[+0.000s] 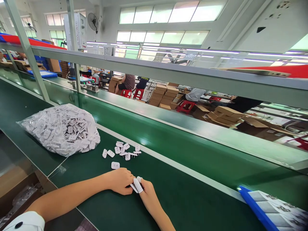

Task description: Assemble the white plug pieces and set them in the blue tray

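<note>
Both hands met low on the green counter (192, 192). The left hand (120, 183) was curled into a loose fist and the right hand (147, 192) lay against it. The fingers of both were pinched on one small white plug piece (136, 186) held between them, just above the counter, with thin prongs barely showing.

By the look of it, the work was far from finished. Only that one piece was in hand. About a dozen loose pieces (122, 150) lay scattered just beyond the hands, and a single piece (115, 165) sat apart, nearer the left hand. The clear bag (60, 130) further left bulged with many more of the same. No separate finished pile could be picked out, and whether the loose pieces had been handled or were waiting could not be told.

Nothing lay between the hands and the loose pieces, and the bag was near but not touching them. A blue tray (255, 208) with pale rows in it sat well apart at the lower right, and a cardboard box (14, 189) stood below the counter's near edge on the left. A grey rail (168, 72) crossed overhead. Beyond it, other people (128, 81) sat on red stools (126, 93) among stacked cartons (163, 94) — well clear of the hands.
</note>
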Motion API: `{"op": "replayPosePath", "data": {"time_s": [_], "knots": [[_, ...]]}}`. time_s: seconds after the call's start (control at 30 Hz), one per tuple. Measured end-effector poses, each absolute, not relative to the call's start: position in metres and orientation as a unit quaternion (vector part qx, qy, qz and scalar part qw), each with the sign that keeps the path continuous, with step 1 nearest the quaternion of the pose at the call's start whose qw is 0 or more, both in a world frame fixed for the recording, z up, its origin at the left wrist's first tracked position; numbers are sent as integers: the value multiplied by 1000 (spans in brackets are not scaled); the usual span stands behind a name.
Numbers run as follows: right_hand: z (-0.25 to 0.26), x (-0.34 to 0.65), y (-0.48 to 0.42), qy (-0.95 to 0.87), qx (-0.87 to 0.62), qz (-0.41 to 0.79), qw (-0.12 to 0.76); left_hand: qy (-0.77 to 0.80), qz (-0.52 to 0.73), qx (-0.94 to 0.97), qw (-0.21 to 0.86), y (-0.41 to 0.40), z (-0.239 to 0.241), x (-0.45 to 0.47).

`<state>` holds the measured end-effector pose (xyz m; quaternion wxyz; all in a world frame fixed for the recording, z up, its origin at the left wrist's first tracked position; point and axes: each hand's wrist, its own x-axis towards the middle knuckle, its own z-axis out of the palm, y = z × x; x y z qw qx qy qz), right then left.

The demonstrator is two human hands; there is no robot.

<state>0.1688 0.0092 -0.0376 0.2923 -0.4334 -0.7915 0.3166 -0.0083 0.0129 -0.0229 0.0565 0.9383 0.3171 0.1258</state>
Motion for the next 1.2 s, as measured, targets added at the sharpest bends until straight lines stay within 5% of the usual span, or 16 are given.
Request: {"op": "replayPosePath", "data": {"time_s": [1.2], "knots": [[-42, 170, 10, -799, -433, 304, 287, 326, 117, 936, 66, 12, -20, -8]]}}
